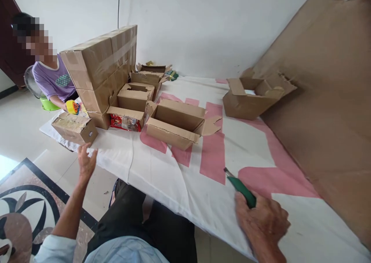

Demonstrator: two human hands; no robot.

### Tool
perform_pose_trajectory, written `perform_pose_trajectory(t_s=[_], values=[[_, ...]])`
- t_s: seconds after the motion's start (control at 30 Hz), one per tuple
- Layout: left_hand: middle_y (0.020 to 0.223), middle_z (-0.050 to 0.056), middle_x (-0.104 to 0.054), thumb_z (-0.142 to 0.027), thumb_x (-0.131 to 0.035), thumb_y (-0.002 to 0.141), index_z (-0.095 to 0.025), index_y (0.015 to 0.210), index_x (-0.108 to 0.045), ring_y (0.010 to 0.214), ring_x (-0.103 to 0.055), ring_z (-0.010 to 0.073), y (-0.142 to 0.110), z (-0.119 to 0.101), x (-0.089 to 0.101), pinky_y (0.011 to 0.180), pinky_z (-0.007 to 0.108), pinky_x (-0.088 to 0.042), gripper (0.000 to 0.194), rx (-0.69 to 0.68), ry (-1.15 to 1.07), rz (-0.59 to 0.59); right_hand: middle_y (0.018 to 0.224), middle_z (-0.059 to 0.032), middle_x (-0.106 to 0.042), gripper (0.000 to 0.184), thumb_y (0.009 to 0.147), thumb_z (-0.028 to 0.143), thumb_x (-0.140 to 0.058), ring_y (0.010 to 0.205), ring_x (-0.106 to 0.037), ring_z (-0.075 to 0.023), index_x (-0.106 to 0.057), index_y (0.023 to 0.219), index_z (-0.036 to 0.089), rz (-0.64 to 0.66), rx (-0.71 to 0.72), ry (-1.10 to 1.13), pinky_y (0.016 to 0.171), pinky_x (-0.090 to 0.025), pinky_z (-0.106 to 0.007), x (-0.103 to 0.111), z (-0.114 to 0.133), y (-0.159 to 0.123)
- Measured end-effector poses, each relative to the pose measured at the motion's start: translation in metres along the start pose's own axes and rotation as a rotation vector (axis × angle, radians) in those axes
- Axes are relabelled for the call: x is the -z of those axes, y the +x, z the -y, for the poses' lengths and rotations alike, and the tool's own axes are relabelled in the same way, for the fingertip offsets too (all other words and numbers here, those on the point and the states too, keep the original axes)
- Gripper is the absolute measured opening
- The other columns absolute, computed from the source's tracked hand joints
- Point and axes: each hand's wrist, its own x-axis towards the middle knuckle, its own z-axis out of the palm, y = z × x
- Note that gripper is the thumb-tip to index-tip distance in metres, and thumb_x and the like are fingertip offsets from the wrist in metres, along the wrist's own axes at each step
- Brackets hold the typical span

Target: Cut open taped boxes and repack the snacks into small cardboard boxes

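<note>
My right hand [261, 218] is wrapped round a green utility knife [242, 189] above the cloth, its blade end pointing up and left. Fingers apart and holding nothing, my left hand [87, 162] is at the table's near edge, just below a taped carton [74, 128]; whether the fingertips touch it I cannot tell. An open empty carton [174, 133] stands in the middle of the table. Beside it, another open carton [136, 97] has a red snack packet [126, 123] in front of it.
Stacked sealed cartons [95, 66] stand at the left, with more open cartons [146, 77] behind. An open carton [243, 104] and a large cardboard sheet [327, 100] are at the right. A person in purple [56, 79] holds a yellow tape dispenser [72, 107]. White and pink cloth [214, 209] covers the table.
</note>
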Motion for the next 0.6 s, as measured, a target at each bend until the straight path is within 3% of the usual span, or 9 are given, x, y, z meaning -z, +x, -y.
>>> perform_pose_trajectory(t_s=[0.1, 0.2, 0.33, 0.43, 0.53, 0.6], values=[[0.138, 0.016, -0.061, -0.032, -0.084, 0.084, -0.02, 0.126, -0.07, 0.134, -0.063, 0.0362, 0.059, 0.001, 0.025, 0.101, 0.048, -0.063, 0.046, 0.12, 0.015, -0.15, 0.103, -0.0281, -0.072, 0.063, 0.095, 0.058, -0.05, 0.097, -0.062, -0.0493, -0.083, 0.12, 0.01, 0.004, 0.009, -0.018, 0.08, -0.049, -0.059, -0.001, 0.0, 0.001], [0.146, 0.019, -0.056, -0.027, -0.089, 0.081, -0.013, 0.136, -0.063, 0.138, -0.06, 0.0362, 0.116, -0.002, 0.051, 0.122, 0.052, -0.052, 0.062, 0.281, 0.069, -0.295, 0.104, -0.0267, -0.072, 0.059, 0.095, 0.055, -0.052, 0.098, -0.063, -0.0459, -0.082, 0.117, 0.01, 0.011, 0.003, 0.003, 0.083, -0.049, -0.056, -0.001, 0.003, 0.004], [0.153, 0.021, -0.052, -0.033, -0.094, 0.082, -0.009, 0.143, -0.054, 0.148, -0.053, 0.0378, 0.177, -0.005, 0.075, 0.133, 0.055, -0.04, 0.077, 0.452, 0.068, -0.37, 0.106, -0.0239, -0.073, 0.053, 0.094, 0.052, -0.054, 0.1, -0.062, -0.0421, -0.081, 0.117, 0.013, 0.006, -0.024, 0.039, 0.086, -0.049, -0.053, -0.001, 0.011, 0.007], [0.123, 0.011, -0.062, -0.038, -0.096, 0.079, -0.016, 0.125, -0.057, 0.134, -0.063, 0.0387, 0.208, -0.008, 0.085, 0.119, 0.06, -0.052, 0.063, 0.508, 0.019, -0.332, 0.109, -0.0244, -0.074, 0.054, 0.094, 0.053, -0.052, 0.104, -0.062, -0.0425, -0.08, 0.117, 0.012, -0.001, -0.036, 0.032, 0.088, -0.05, -0.053, 0.0, 0.016, 0.009], [0.084, -0.002, -0.055, -0.04, -0.09, 0.08, -0.022, 0.096, -0.052, 0.092, -0.066, 0.0263, 0.225, -0.006, 0.089, 0.093, 0.053, -0.061, 0.045, 0.544, 0.02, -0.163, 0.109, -0.0239, -0.075, 0.053, 0.095, 0.053, -0.051, 0.105, -0.062, -0.0424, -0.079, 0.116, 0.013, 0.001, -0.043, 0.024, 0.088, -0.049, -0.052, 0.0, 0.018, 0.01], [0.069, -0.005, -0.049, -0.041, -0.085, 0.081, -0.024, 0.083, -0.045, 0.071, -0.057, 0.0184, 0.229, -0.003, 0.089, 0.075, 0.044, -0.06, 0.043, 0.379, 0.047, -0.017, 0.109, -0.0228, -0.075, 0.051, 0.096, 0.052, -0.05, 0.105, -0.062, -0.0415, -0.078, 0.116, 0.015, -0.001, -0.039, 0.028, 0.088, -0.048, -0.052, 0.0, 0.019, 0.01]])
